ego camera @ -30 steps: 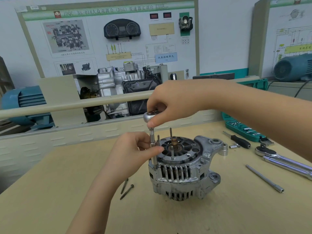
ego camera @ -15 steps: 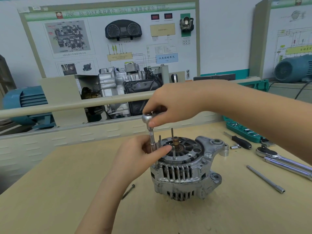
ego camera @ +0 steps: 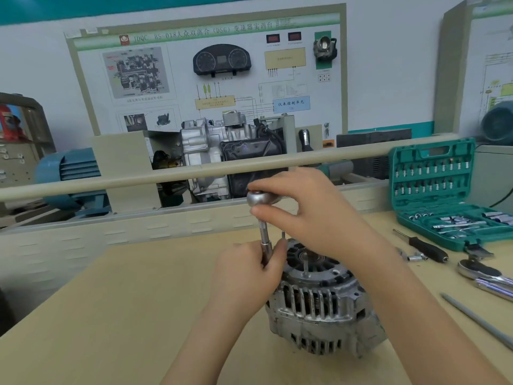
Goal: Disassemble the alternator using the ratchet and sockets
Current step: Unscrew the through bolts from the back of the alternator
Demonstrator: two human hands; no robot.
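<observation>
Right hand (ego camera: 311,212) grips ratchet (ego camera: 259,198) above alternator (ego camera: 319,304)

Looks like an automotive training workshop. At 12 o'clock, a wall-mounted teaching board (ego camera: 211,70) with instrument cluster and wiring diagram above a cutaway gearbox (ego camera: 222,151); at 9 o'clock, a blue electric motor (ego camera: 69,173); at 3 o'clock, an open green socket set (ego camera: 441,190) on the workbench (ego camera: 111,301).

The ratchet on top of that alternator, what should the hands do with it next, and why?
Probably another turn of the ratchet: the right hand grips its head, the left hand steadies the extension, which stands upright on the alternator, so that bolt seems not yet out.
</observation>
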